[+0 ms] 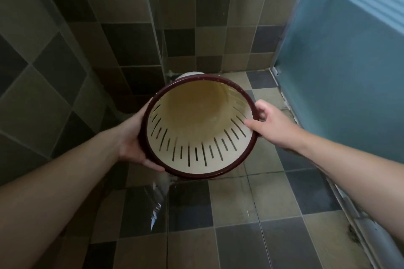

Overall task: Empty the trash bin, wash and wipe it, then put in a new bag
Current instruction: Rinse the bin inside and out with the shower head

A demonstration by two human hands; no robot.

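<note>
Two bare forearms nearest, reaching in from the lower corners. Left hand (133, 140) cupped under the dark red rim, fingers curled round it; right hand (270, 125) pinching the opposite rim, thumb inside. Trash bin (196, 129) held in the air above the tiled floor (240, 214), mouth tipped toward the camera. Probably light, stiff plastic, slick if wet; best held at the rim. Cream inside, slotted wall, no bag, apparently empty.
</note>
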